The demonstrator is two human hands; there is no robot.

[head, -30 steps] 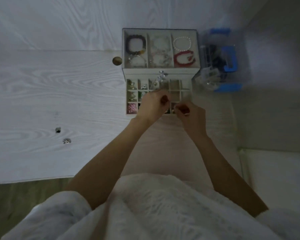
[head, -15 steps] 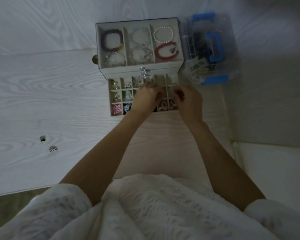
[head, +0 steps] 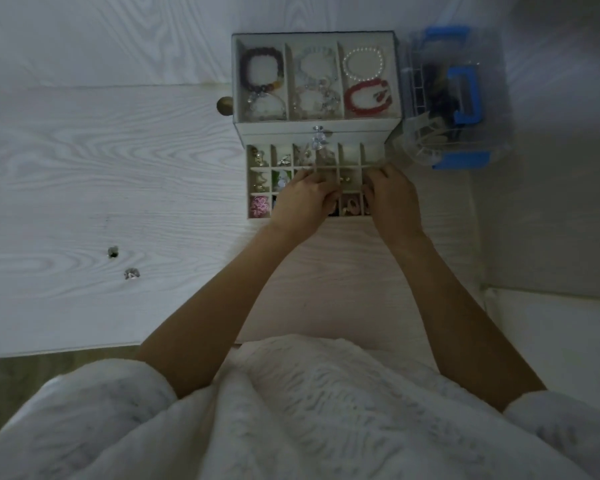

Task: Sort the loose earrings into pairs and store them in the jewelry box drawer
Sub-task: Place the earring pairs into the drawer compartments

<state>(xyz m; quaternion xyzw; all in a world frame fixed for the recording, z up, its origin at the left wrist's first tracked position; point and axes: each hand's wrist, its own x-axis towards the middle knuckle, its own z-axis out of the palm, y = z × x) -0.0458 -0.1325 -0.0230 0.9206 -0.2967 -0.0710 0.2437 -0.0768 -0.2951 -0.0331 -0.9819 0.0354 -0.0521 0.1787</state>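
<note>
**A:** Head view: we see both hands working over the open drawer of the jewelry box, which stands at the back of the pale bench. Our left hand lies over the middle compartments, fingers curled down into the grid. Our right hand lies over the drawer's right end, fingers bent the same way.

**B:** And the grip of each?

**A:** We cannot tell. The fingertips are hidden inside the compartments and the light is dim, so whether either hand pinches an earring or has released one stays unclear.

**B:** Where are the earrings?

**A:** Most sit sorted in the drawer; a pink flower piece fills the near-left compartment. Two loose earrings lie on the bench, well apart from the box, to the left.

**B:** The step in hand?

**A:** We judge it to be settling a pair into a compartment. Next, the left hand would need to reach across the bench, pinch those two small pieces, check that they match, and carry them to a free compartment.
</note>
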